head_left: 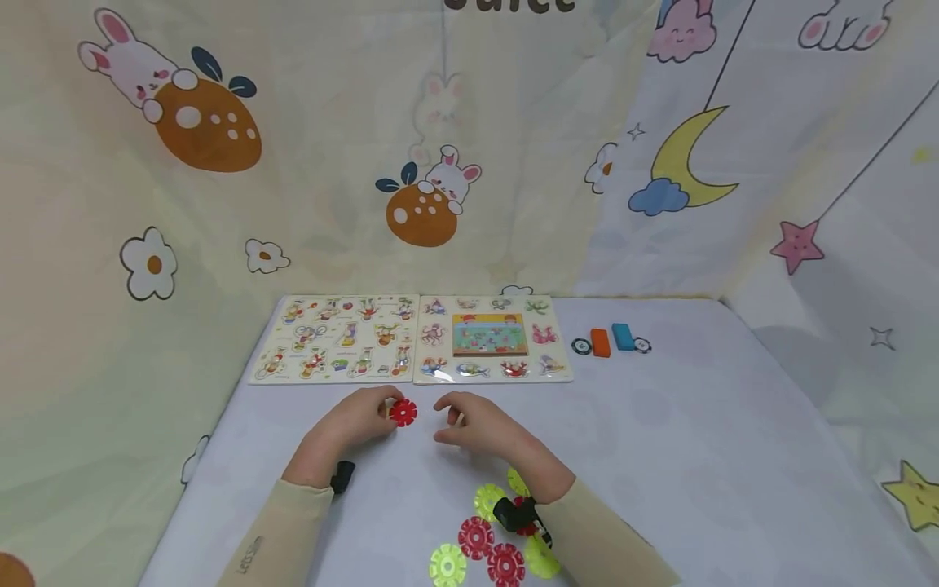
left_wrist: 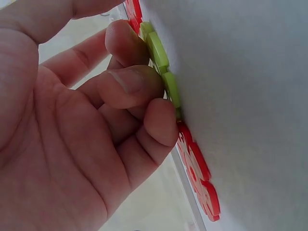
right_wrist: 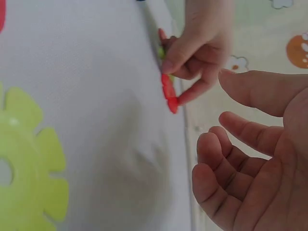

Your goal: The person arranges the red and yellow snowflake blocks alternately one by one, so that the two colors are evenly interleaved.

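My left hand (head_left: 361,417) pinches a short row of plastic snowflake discs, which appear joined edge to edge. In the left wrist view its fingertips press on the yellow-green disc (left_wrist: 158,50). One red disc (left_wrist: 195,168) lies below that, and part of another red disc (left_wrist: 134,12) shows above. From the head, the red disc (head_left: 403,412) at the right end faces up, while the fingers cover most of the others. My right hand (head_left: 480,424) hovers to the right, fingers loosely bent and thumb apart, with nothing between them.
Loose yellow-green discs (head_left: 447,564) and red discs (head_left: 476,537) lie near the right forearm, partly hidden by it. Two picture puzzle boards (head_left: 333,375) (head_left: 493,377) stand at the back. Further right are an orange block (head_left: 601,343), a blue block (head_left: 623,337) and small black-and-white wheels (head_left: 581,346).
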